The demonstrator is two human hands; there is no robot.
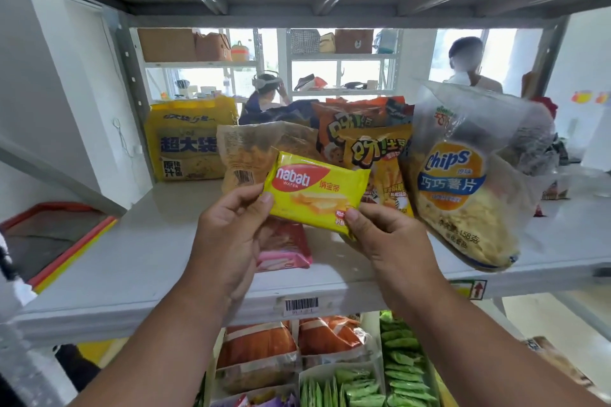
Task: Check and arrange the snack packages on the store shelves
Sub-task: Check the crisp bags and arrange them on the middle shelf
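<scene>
Grey shelf (139, 261) is carrying snack bags. Left hand (231, 228) and right hand (383, 235) are pinching the yellow wafer pack (314, 192) above it.

My left hand (231, 225) covers the upper part of the pink packet (286, 249) lying on the shelf (132, 261), so I cannot read its label. My fingers behind the yellow wafer pack (317, 190) are hidden by it. That pack also blocks the lower middle of the brown bag (251, 149) behind it. The small print on the chips bag (463, 182), right of the wafer pack, is too blurred to read. Below the shelf, the green packets (400, 360) are cut off by the bottom edge.
</scene>
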